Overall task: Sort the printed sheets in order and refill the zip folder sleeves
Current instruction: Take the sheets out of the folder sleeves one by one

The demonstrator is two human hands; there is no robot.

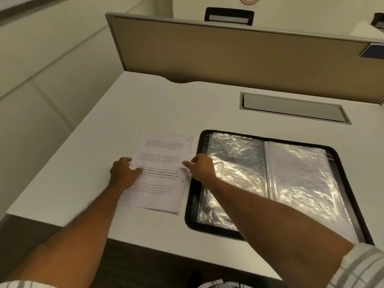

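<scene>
Sorting stage, head view. A stack of printed sheets lies flat on the desk, just left of the open zip folder and close to its black rim. The left hand grips the stack's left edge with curled fingers. The right hand meets the right edge with thumb and forefinger extended; whether it pinches the top sheet or only touches it cannot be told. In the folder, the left sleeve looks empty and crinkled, while the right sleeve already shows a printed page. Judged from this, the step in hand is squaring or lifting the top sheet to check its order; most of the refilling is not yet done. The next move calls for separating one sheet cleanly from the stack, reading its page mark at the top corner, and carrying it to an open sleeve mouth without creasing it.
</scene>
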